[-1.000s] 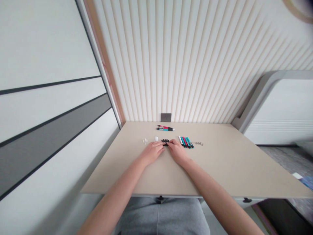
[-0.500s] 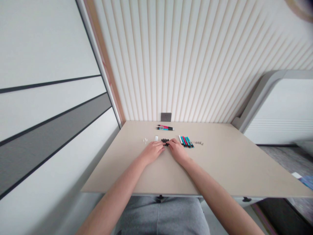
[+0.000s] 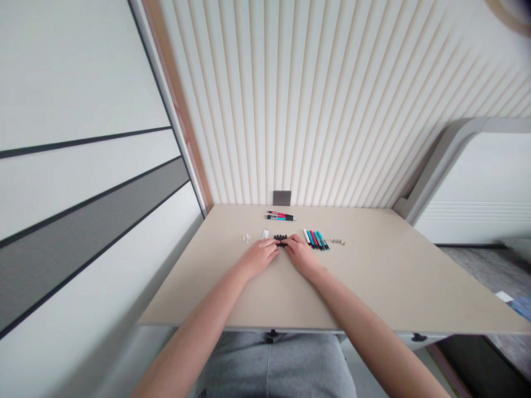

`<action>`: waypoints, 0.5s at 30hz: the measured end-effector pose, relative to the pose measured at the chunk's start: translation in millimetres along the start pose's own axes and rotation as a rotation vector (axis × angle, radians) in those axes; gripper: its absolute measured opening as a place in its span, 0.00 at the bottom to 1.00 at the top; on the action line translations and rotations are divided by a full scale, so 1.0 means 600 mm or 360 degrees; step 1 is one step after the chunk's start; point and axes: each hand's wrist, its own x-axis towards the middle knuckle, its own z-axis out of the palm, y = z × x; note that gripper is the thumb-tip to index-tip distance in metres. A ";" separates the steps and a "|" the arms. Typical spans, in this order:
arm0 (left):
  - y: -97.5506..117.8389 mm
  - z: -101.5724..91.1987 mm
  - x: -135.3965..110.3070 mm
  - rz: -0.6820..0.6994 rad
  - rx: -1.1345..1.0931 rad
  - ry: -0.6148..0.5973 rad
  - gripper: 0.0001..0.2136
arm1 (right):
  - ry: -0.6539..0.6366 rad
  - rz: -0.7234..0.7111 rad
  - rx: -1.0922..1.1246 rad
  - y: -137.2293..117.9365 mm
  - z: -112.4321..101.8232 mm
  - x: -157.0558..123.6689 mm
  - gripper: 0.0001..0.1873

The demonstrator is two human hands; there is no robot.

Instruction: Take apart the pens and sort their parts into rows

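Two bare hands, the left hand [image 3: 259, 258] and the right hand [image 3: 301, 257], are laid on a beige desk [image 3: 373, 276], their fingers [image 3: 292, 239] curved against a small cluster of black pieces [image 3: 281, 240] near the desk's middle, any grip being impossible to tell, with colored markers [image 3: 316, 240] lying just to the right.

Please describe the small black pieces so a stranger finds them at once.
Start at the dark wall plate above the beige desk. Below it, between the left hand and right hand, lies a cluster of small pieces, short and all black, unlike the long coloured markers beside it.
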 end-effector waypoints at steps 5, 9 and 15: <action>0.004 -0.004 -0.001 -0.0050 -0.0035 0.0040 0.10 | -0.0019 0.0022 -0.0019 -0.003 -0.004 0.000 0.15; 0.007 -0.009 0.001 -0.0023 0.0116 0.0061 0.10 | -0.0021 0.0060 -0.0045 -0.004 -0.004 0.000 0.16; 0.013 -0.016 0.005 0.0103 0.0222 0.0001 0.12 | -0.0064 0.0105 -0.0248 -0.013 -0.013 -0.005 0.15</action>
